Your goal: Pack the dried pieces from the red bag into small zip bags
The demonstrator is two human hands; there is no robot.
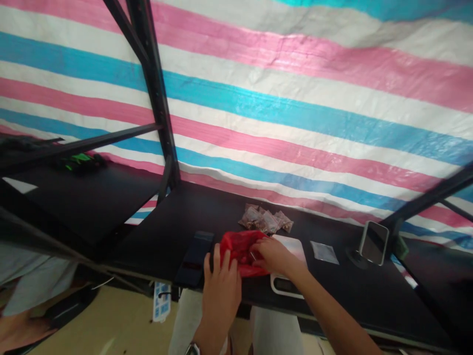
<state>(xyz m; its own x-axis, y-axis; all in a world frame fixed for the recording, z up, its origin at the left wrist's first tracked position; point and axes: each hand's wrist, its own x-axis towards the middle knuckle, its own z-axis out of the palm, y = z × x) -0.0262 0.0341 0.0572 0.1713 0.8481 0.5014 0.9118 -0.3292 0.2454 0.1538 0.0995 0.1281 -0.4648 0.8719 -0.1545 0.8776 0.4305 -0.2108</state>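
Observation:
A red plastic bag (236, 240) stands with its mouth open at the front of the black table. My left hand (221, 286) rests against its near left rim, fingers stretched out and spread. Reaching in from the right, my right hand (271, 254) has its fingers curled inside the mouth. A small shiny edge shows at those fingertips; what they hold is too hidden to name. Under my right wrist lies a white digital scale (290, 244), partly covered by the hand. Behind the bag is a pile of small clear packets (264, 219) with brownish contents.
A dark phone (195, 256) lies left of the bag. To the right are a flat clear packet (324, 252) and a small mirror-like panel (374, 242) on a stand. Black metal posts (158, 98) frame the table before a striped sheet (277, 98). Another person's arm (22, 325) shows lower left.

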